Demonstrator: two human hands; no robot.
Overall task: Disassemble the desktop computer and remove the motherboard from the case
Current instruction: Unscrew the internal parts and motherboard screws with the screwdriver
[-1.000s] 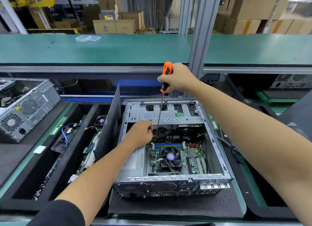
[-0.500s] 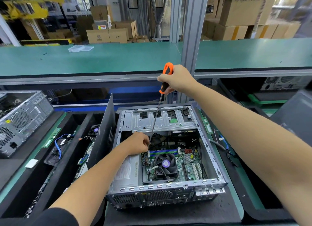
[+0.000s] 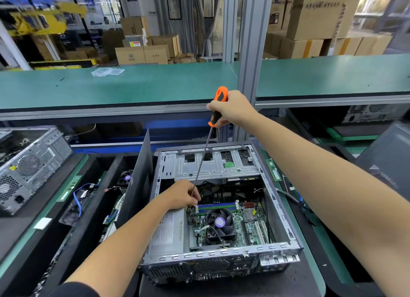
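The open grey computer case lies flat, with the green motherboard and its black fan inside.

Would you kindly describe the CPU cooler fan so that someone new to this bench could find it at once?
Start at the open computer case lying in the middle of the bench, and look at the green motherboard on its floor. The CPU cooler fan sits just nearer than the blue memory slots. It is the only round black fan there, with a purple hub sticker.
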